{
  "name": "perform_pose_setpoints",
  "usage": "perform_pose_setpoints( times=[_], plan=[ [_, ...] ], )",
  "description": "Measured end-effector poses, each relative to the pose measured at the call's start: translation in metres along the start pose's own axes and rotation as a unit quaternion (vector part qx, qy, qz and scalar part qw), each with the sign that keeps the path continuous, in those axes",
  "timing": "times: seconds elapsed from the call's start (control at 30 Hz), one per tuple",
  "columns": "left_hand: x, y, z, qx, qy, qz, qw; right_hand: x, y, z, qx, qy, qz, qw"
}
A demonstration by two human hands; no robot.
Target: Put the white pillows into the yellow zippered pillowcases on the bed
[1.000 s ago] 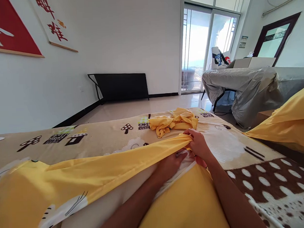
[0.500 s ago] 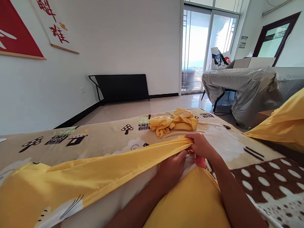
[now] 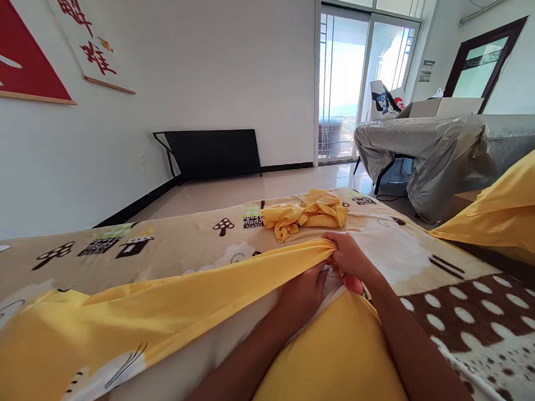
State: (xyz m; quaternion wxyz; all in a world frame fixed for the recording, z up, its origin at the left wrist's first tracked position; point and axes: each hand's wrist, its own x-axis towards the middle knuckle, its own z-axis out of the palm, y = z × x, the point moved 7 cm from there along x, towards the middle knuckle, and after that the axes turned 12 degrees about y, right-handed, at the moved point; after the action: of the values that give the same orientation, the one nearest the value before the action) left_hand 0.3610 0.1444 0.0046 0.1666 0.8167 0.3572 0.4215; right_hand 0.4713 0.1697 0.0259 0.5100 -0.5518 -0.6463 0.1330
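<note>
A yellow pillowcase (image 3: pixel 165 300) with a printed cat-like pattern is stretched across in front of me. Its open side shows a white pillow (image 3: pixel 237 336) between two yellow layers. My right hand (image 3: pixel 351 257) is closed round the gathered top corner of the pillowcase and pulls it taut. Against it, inside the opening, my left hand (image 3: pixel 302 293) has its fingers curled at the white pillow's corner; its fingertips are partly hidden. Something small and pink-red (image 3: pixel 353 283) shows under my right hand.
Crumpled yellow fabric (image 3: pixel 307 214) lies on the patterned beige and brown blanket (image 3: pixel 207 243). Another yellow cloth-covered bulk (image 3: pixel 505 210) stands at right. Beyond are a plastic-covered table (image 3: pixel 450 153) with a box, a black folded frame (image 3: pixel 213 154) and glass doors (image 3: pixel 344 81).
Both hands stay almost in place with the pillowcase stretched. Slightly more white shows between them, and the view has shifted a little.
</note>
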Motion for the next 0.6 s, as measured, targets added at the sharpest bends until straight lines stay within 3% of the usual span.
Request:
perform_pose_setpoints(
  times=[0.33, 0.47, 0.6],
  plan=[
    [0.002, -0.015, 0.005, 0.004, -0.012, -0.037, 0.999, 0.000, 0.002, 0.005, -0.007, -0.021, -0.004, 1.000],
    [0.003, -0.018, 0.005, 0.002, -0.022, -0.049, 0.999, -0.002, 0.005, 0.007, 0.037, -0.028, 0.031, 0.998],
    [0.003, -0.020, 0.001, 0.008, 0.004, -0.076, 0.997, -0.004, 0.006, 0.008, 0.091, -0.031, 0.064, 0.993]
  ],
)
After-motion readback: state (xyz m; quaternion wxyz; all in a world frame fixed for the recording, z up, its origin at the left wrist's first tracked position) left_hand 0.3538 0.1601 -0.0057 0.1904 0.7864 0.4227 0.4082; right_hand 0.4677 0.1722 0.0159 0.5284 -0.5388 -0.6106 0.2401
